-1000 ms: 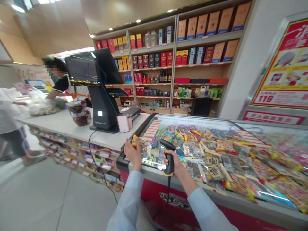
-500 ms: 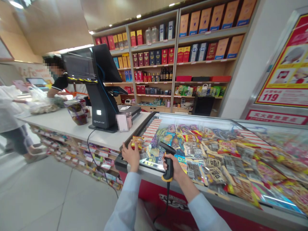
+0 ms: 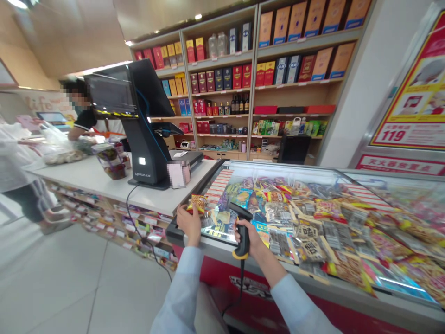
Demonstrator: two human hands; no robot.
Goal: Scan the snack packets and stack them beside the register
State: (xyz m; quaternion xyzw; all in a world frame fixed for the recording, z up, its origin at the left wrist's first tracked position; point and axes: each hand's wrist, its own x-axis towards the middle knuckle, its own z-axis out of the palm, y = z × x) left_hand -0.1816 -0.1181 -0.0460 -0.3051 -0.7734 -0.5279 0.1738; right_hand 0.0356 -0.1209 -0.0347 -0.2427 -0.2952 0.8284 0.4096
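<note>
Gripping: right hand [image 3: 255,239] around black scanner [image 3: 244,242] | left hand [image 3: 190,223] holding snack packet [image 3: 199,203], print illegible | poster [image 3: 410,113]: "119"

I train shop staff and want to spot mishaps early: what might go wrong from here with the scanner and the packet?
The barcode scanner in the right hand trails a cable down near the person's legs, which might snag. The left hand holds a small snack packet by the fingers, so it could slip. Other snack packets lie close to the scanner, so a stray read seems possible.
</note>
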